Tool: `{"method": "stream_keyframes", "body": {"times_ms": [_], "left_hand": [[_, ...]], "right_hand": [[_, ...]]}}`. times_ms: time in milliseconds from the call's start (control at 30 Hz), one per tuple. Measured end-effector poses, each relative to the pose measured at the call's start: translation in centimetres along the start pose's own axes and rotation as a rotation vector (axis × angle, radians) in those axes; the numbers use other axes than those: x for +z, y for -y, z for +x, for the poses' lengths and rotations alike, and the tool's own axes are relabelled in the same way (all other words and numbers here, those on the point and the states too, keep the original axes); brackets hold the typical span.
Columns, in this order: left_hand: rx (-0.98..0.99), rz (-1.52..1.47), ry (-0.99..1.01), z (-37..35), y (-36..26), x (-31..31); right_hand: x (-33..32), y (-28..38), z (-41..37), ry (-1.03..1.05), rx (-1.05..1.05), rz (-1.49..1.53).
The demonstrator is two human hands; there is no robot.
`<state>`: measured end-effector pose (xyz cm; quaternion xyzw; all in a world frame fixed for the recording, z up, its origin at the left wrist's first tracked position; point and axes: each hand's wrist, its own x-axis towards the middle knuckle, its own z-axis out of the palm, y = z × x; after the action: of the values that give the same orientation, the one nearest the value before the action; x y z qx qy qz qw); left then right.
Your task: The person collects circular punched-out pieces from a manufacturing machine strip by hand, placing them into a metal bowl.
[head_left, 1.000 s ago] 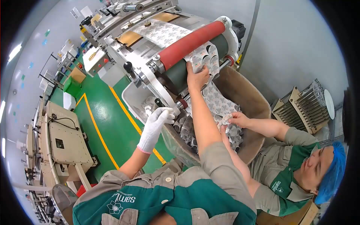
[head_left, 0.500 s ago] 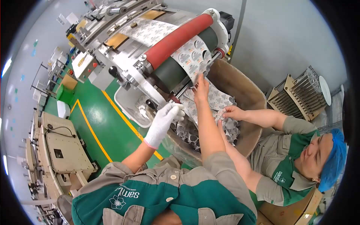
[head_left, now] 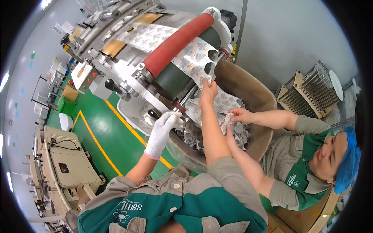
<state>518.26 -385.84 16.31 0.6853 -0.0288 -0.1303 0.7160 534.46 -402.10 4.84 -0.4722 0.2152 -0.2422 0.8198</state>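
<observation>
A printed paper web (head_left: 194, 62) with round holes cut in it comes down over the dark green roller (head_left: 169, 83). My bare right hand (head_left: 208, 93) pinches the lower edge of this web, beside the steel shaft (head_left: 189, 94). My left hand (head_left: 164, 130), in a white glove, is closed near the shaft's end with the dark red collar (head_left: 178, 107); whatever its fingers hold, if anything, is hidden. Above the green roller runs a red roller (head_left: 178, 44). Below my hands, a large bin (head_left: 254, 83) contains punched paper waste (head_left: 227, 101).
At the right, a co-worker (head_left: 311, 167) in a blue hair cover holds a bit of waste paper over the bin. A black knob (head_left: 111, 85) sticks out from the machine's side. A metal rack (head_left: 305, 95) leans by the wall. Yellow lines (head_left: 99, 141) mark the green floor.
My right hand has drawn the web's edge slightly, and larger open holes now show there. The co-worker's hands have lifted a piece of waste paper. My left hand has shifted slightly left.
</observation>
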Motion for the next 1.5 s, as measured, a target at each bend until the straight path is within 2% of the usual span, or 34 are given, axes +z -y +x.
{"method": "stream_keyframes", "body": {"times_ms": [33,100,200,233,300,367,500,567,600,633,733,767,867,933,967,1033,1100,1167,1200,1233,1300,1367,1400,1467,1500], "left_hand": [[0.008,-0.007,-0.007,0.0,0.2,-0.1],[-0.024,-0.041,-0.019,0.2,0.3,0.2],[-0.025,-0.040,0.020,0.7,0.6,0.5],[-0.035,-0.046,0.028,0.9,0.7,0.8],[-0.027,-0.027,0.018,1.5,0.8,1.9],[0.000,-0.055,0.049,1.8,0.9,3.3],[0.055,-0.016,0.161,2.7,0.5,5.6],[0.110,0.082,0.234,2.8,0.5,6.6],[0.063,0.012,0.244,2.6,0.3,7.2],[0.118,0.015,0.256,3.0,1.3,7.5],[0.158,0.108,0.317,2.5,0.6,9.6],[0.104,0.032,0.340,2.7,1.0,10.1],[0.000,-0.040,0.341,2.8,1.9,10.9],[-0.019,-0.024,0.343,3.8,3.4,10.7],[-0.048,-0.003,0.338,3.7,3.5,10.7],[-0.068,-0.001,0.357,3.4,3.5,10.6],[-0.082,0.002,0.371,3.7,3.5,10.4],[-0.018,0.054,0.316,3.8,3.5,10.1],[-0.042,-0.040,0.282,3.6,3.2,10.3],[-0.046,-0.041,0.333,3.5,2.6,10.1],[-0.034,0.000,0.434,3.1,1.4,10.6],[-0.024,0.134,0.462,1.9,0.0,10.6],[0.036,0.184,0.454,1.9,0.4,10.3],[-0.033,0.106,0.424,2.2,1.9,9.9],[0.004,0.095,0.386,2.4,2.6,9.8]], "right_hand": [[-1.0,-0.3,-0.3,0.010,0.014,0.063],[-2.9,-0.1,-1.0,-0.066,0.023,0.004],[-6.0,0.3,-1.9,0.073,0.139,0.393],[-7.1,0.4,-2.3,0.062,0.138,0.385],[-8.9,1.9,-3.3,0.157,0.278,0.468],[-10.0,2.8,-4.0,0.160,0.279,0.438],[-11.8,4.6,-4.6,0.191,0.249,0.397],[-13.3,5.6,-5.4,0.290,0.171,0.281],[-13.5,6.2,-6.4,0.231,0.136,0.241],[-13.7,6.3,-7.1,0.214,0.135,0.236],[-15.6,6.8,-8.6,0.144,-0.070,0.145],[-15.3,6.5,-8.9,0.168,-0.137,0.081],[-16.4,7.6,-9.4,0.113,-0.153,-0.035],[-16.2,8.9,-9.5,0.074,-0.084,0.491],[-16.5,9.7,-9.8,0.062,-0.094,0.489],[-17.4,11.2,-10.6,-0.050,-0.037,0.311],[-16.7,13.6,-11.1,-0.071,-0.058,0.309],[-16.9,14.2,-10.0,0.127,-0.168,0.123],[-16.9,14.6,-9.5,0.185,-0.197,-0.082],[-17.3,15.0,-9.3,0.184,-0.193,-0.083],[-16.5,18.1,-9.8,0.524,-0.107,-0.554],[-16.2,17.5,-10.1,0.549,-0.110,-0.557],[-15.5,18.3,-11.1,0.482,-0.049,-0.490],[-15.5,17.1,-11.7,0.396,0.045,-0.193],[-15.5,16.4,-12.1,0.333,0.066,-0.098]]}}
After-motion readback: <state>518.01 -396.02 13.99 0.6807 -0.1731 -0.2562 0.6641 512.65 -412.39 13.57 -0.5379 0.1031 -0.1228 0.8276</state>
